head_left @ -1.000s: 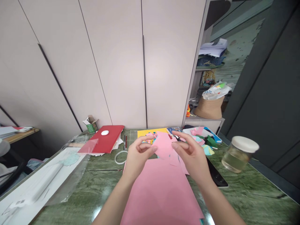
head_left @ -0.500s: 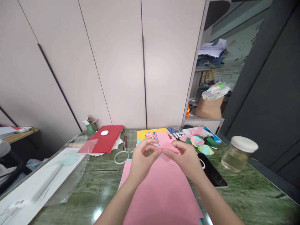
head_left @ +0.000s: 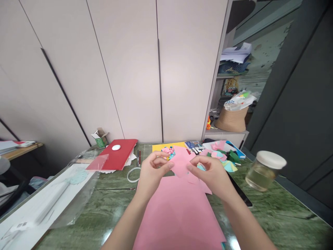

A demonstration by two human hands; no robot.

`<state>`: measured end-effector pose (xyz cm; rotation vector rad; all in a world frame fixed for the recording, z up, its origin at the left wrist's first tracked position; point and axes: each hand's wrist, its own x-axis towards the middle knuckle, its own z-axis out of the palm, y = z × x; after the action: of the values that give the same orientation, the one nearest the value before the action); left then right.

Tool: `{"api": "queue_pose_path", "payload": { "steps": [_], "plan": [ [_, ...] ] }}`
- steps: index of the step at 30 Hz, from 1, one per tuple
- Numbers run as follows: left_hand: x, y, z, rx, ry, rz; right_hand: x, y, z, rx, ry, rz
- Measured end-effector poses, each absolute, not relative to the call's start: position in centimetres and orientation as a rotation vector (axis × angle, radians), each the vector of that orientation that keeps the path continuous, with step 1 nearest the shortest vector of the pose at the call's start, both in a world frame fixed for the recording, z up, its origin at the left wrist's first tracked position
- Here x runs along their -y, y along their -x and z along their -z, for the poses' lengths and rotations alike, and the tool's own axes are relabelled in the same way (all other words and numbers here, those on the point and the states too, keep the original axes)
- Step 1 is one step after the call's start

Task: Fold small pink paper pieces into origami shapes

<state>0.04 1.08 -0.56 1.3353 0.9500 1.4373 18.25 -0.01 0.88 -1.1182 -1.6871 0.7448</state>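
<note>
Both my hands are raised above the green marble table [head_left: 273, 215], pinching a small cut piece of pink paper [head_left: 180, 161] between them. My left hand [head_left: 152, 172] grips its left edge with thumb and fingertips. My right hand [head_left: 212, 173] pinches its right edge with curled fingers. Under my hands and forearms lies a large pink paper sheet [head_left: 177, 215].
A glass jar with a white lid [head_left: 265, 171] stands at the right. A dark tablet [head_left: 240, 196] lies by my right wrist. A tape ring [head_left: 133, 174], red folder [head_left: 118, 154], yellow sheet [head_left: 161, 147], coloured paper scraps [head_left: 223, 158] and a plastic-wrapped white sheet [head_left: 52, 198] surround them.
The small pink piece was folded together between my hands half a second ago; now my hands have drawn slightly apart and the piece is spread open again.
</note>
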Motion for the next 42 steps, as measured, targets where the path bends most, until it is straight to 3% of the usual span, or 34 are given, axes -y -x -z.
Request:
{"api": "queue_pose_path", "payload": {
  "steps": [9, 15, 21, 32, 42],
  "plan": [
    [-0.9, 0.6, 0.2, -0.899, -1.420, -1.401, -0.2, -19.6, -1.0, 1.715, 1.085, -0.838],
    [-0.3, 0.8, -0.1, -1.038, -1.732, -1.518, -0.1, -20.0, -1.3, 1.739, 1.102, -0.722],
    [0.9, 0.0, -0.5, -0.954, -1.990, -1.317, 0.0, -19.1, -0.9, 1.717, 1.012, -0.794],
    [0.3, -1.0, 0.5, -1.006, -1.328, -1.492, -0.1, -17.6, 0.1, 1.563, 0.842, -0.857],
    [0.6, -0.9, 0.6, -1.046, -1.529, -1.695, -0.1, -17.5, -0.1, 1.603, 0.866, -0.799]
  ]
}}
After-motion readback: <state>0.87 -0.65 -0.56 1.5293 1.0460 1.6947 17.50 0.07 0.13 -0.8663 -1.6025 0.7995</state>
